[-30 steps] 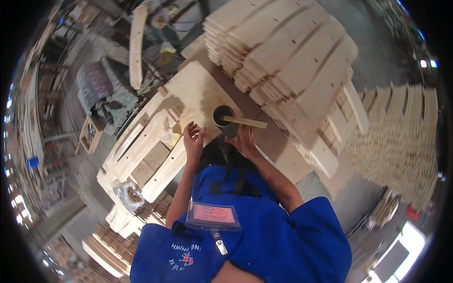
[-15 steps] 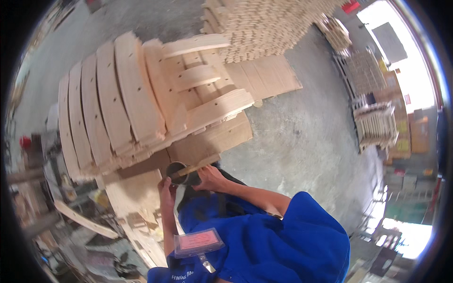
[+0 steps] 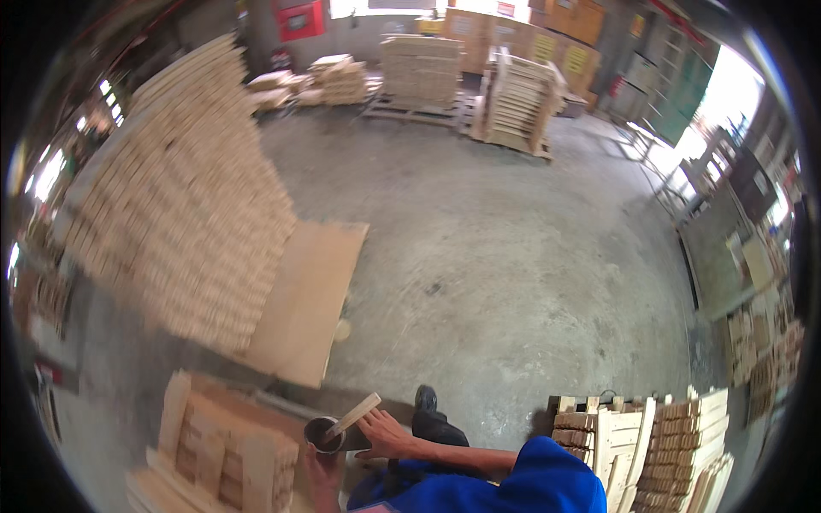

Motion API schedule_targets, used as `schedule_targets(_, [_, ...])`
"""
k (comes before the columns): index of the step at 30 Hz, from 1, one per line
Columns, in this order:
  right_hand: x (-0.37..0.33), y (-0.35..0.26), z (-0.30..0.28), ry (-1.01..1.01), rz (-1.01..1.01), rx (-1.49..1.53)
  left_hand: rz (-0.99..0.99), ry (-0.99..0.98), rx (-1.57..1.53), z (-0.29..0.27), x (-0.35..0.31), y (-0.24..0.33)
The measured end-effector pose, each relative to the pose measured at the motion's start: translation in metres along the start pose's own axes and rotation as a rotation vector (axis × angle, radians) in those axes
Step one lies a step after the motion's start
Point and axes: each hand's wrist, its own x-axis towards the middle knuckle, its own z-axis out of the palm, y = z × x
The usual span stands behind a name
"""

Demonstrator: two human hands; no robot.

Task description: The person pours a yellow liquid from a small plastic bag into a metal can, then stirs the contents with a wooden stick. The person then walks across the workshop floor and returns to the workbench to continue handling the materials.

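My left hand [image 3: 321,468] is closed around a round, dark-insided can [image 3: 313,427] from below and the side. A flat wooden stick [image 3: 357,411] slants out of the can, its lower end inside the mouth. The fingers of my right hand [image 3: 384,434] are closed on the stick beside the rim. What the can contains is too dark to make out. Just left of the can stands a stack of assembled pale wooden slat parts [image 3: 209,445].
A tall stack of wooden pieces [image 3: 184,205] rises at the left beside a cardboard sheet [image 3: 304,299]. More slatted wood [image 3: 629,436] stands at the lower right. Loaded pallets [image 3: 419,77] and a slatted stack [image 3: 517,103] line the far side of the concrete floor [image 3: 496,248].
My view has swung to the right and up, showing more floor and the far pallets. The slatted stack now lies at the lower left. Both hands still hold can and stick.
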Motion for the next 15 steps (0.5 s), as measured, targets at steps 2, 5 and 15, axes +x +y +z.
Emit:
schedule_targets(2, [0.018, 0.039, -0.052, -0.003, 0.131, -0.006, -0.035, -0.067, 0.020, 0.060, 0.053, -0.016])
schedule_targets(5, [0.038, 0.098, -0.126, 0.071, 0.236, -0.056, -0.076, -0.199, 0.103, 0.150, 0.136, -0.034])
schedule_targets(15, [0.146, 0.283, -0.286, 0.226, 0.404, -0.155, -0.291, -0.284, 0.037, 0.313, 0.386, -0.099])
